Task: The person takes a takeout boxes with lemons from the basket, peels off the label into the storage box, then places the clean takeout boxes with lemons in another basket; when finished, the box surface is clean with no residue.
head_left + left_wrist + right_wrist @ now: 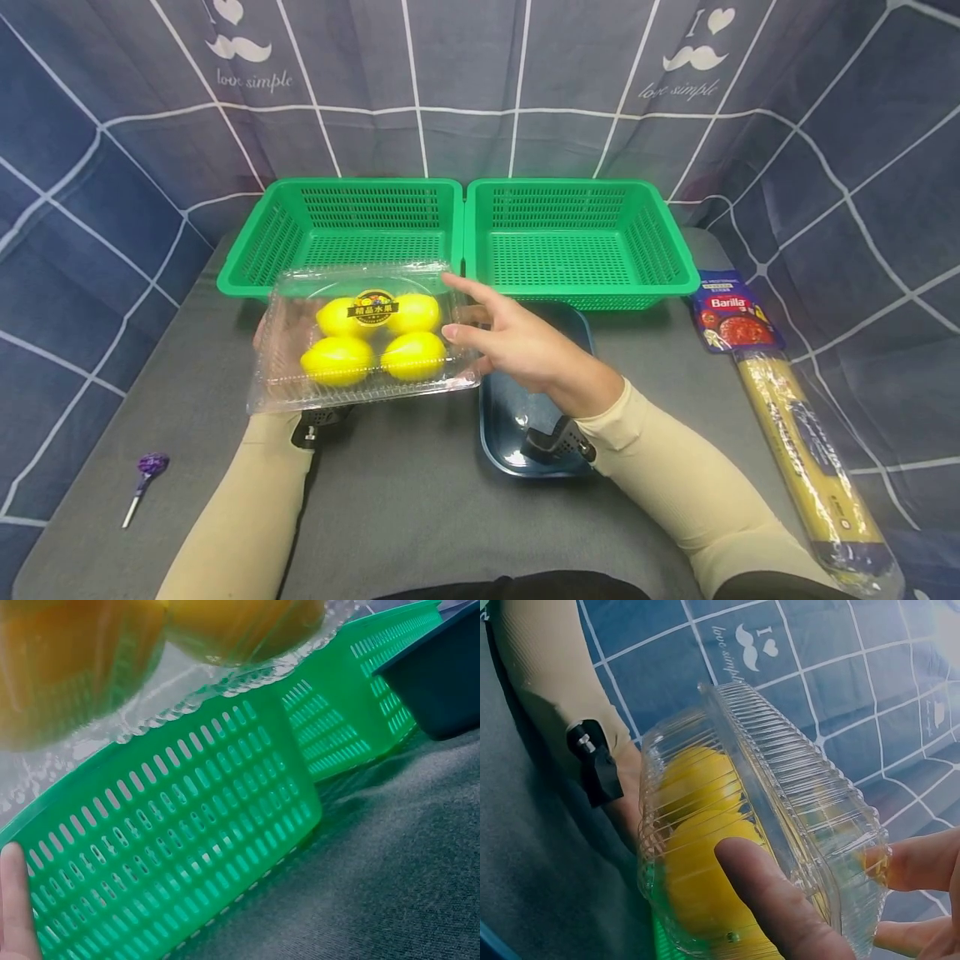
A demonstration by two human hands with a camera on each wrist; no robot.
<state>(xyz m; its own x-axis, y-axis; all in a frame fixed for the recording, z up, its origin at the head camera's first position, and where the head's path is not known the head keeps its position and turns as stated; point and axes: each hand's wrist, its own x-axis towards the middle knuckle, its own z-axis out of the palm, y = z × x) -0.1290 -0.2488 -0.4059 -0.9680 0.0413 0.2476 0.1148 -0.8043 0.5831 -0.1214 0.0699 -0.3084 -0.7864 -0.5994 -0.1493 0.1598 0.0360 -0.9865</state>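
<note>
A clear plastic clamshell box hangs tilted above the table, with several yellow lemons inside and a black fruit label on its lid. My right hand grips the box at its right end, thumb on one side and fingers on the other. Beneath the left end my left hand supports it, seen blurred through the plastic and largely hidden. One straight finger of it shows in the left wrist view, overlapping a green basket.
Two green baskets stand side by side behind the box. A dark blue tray lies under my right forearm. Far right are a Barilla sauce pouch and a pack of spaghetti. A purple-wrapped lollipop lies at the left.
</note>
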